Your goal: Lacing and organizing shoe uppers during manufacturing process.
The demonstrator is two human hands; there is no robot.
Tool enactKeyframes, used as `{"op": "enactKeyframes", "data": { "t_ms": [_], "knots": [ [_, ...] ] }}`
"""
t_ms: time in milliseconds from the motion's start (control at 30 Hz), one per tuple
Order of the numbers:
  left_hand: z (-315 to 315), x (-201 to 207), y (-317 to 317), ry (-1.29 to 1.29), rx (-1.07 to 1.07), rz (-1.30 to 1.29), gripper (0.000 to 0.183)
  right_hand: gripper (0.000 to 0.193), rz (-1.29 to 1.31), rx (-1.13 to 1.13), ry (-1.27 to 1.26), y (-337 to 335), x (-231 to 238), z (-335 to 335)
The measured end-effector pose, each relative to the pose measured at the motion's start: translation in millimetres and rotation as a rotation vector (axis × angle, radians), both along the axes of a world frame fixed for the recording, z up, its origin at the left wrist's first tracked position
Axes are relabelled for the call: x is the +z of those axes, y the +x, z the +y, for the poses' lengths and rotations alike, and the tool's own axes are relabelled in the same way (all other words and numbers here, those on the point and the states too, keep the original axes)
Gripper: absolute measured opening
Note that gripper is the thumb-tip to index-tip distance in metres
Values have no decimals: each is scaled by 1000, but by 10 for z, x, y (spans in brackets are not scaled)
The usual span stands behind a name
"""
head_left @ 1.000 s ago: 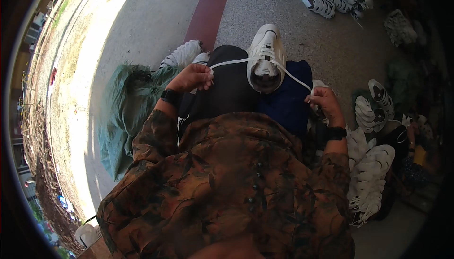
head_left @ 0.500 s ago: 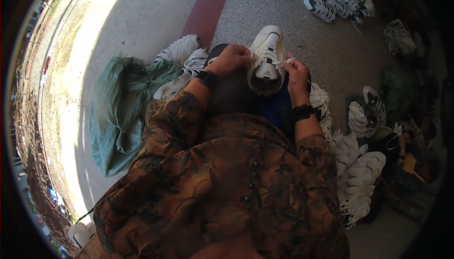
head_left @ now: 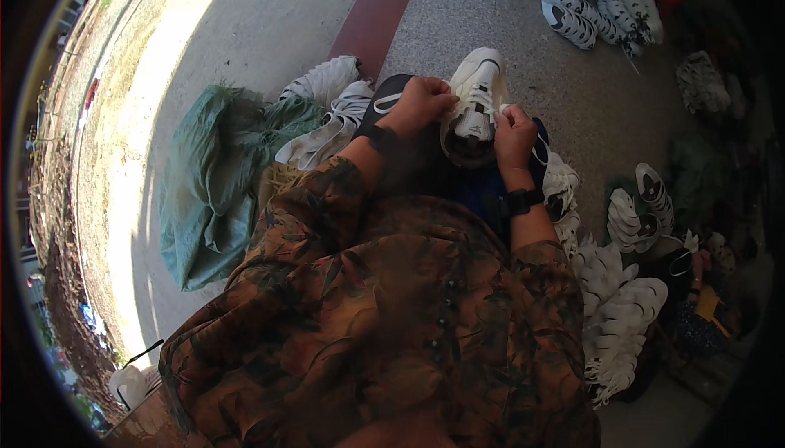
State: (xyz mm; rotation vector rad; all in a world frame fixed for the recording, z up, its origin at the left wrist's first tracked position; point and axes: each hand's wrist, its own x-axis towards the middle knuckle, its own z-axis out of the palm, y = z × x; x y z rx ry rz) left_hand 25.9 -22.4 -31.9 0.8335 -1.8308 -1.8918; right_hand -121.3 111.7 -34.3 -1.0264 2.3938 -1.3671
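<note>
Shoe point(head_left: 477, 68): one, toe pointed toward twelve o'clock. Lace point(head_left: 502, 108): pinched in left hand point(head_left: 423, 102) at the shoe's nine and right hand point(head_left: 515, 136) at four; neither clearly nearer.

Speckled grey floor point(head_left: 491, 6), dull red stripe point(head_left: 374, 16), sunlit ground point(head_left: 123, 162) leftward.

Legible text: none.
White shoe point(head_left: 478, 80), centre: small dark marking on the grey tongue point(head_left: 472, 126); characters too small to read.
Black wristband point(head_left: 521, 201), right wrist: dark surface; characters cannot be made out.
Black wristband point(head_left: 380, 139), left wrist: blurred; characters cannot be made out.
</note>
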Motion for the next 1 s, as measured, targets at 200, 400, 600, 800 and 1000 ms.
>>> {"op": "enactKeyframes", "data": {
  "t_ms": [200,400,600,800,1000],
  "knots": [
    [27,31,-47,13,21,5,11,9,649,161,265,171,114,168],
    [21,-25,-104,-184,14,-99,13,9,629,163,157,158,47,149],
    [150,15,-127,-533,71,-264,20,4,452,81,86,197,87,172],
    [242,14,-45,-1032,-136,-296,22,5,559,321,-78,317,109,-95],
    [140,-75,-96,-948,-159,-363,17,5,709,337,203,344,78,-201]
  ]
}}
